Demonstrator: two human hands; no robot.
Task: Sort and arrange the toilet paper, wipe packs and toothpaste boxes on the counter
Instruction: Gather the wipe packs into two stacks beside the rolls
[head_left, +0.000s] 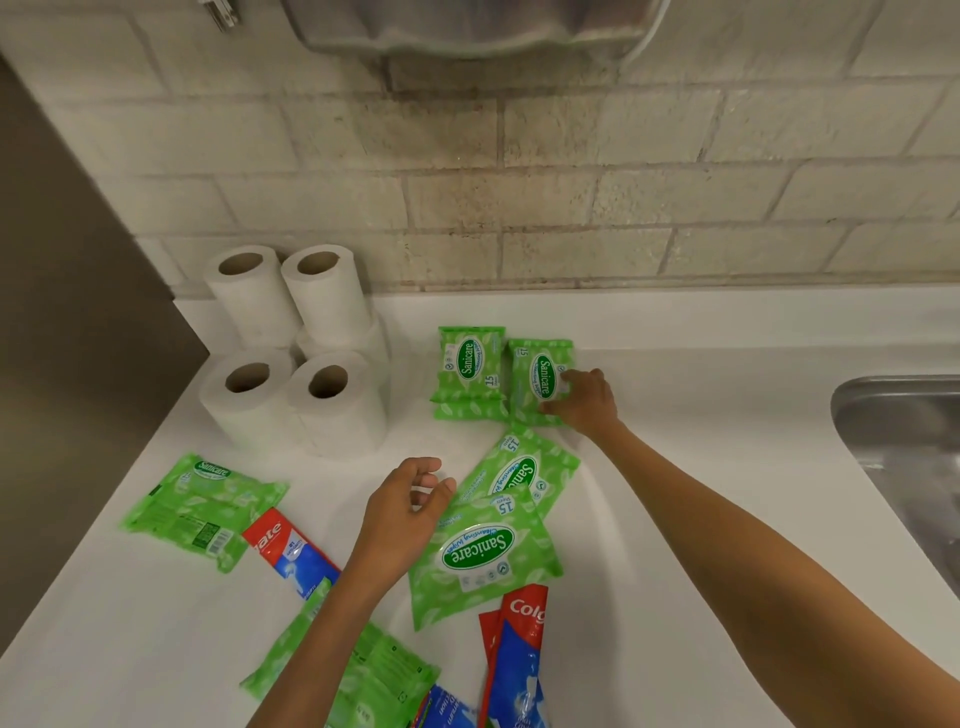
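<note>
Several white toilet paper rolls (296, 353) stand grouped at the counter's back left. Two stacks of green wipe packs sit side by side near the wall, the left stack (470, 371) and the right stack (540, 382). My right hand (584, 400) grips the top pack of the right stack at its right edge. My left hand (405, 512) hovers with loosely curled fingers, holding nothing, beside two overlapping loose wipe packs (488, 551). Another pack (200, 506) lies at the left. Red and blue toothpaste boxes lie near the front, one at the left (288, 551) and one at the right (519, 654).
The white counter (701, 467) meets a brick-tiled wall behind. A steel sink (904, 452) is set in at the right. More green packs (374, 670) lie under my left forearm at the front edge. A metal dispenser (467, 26) hangs on the wall above.
</note>
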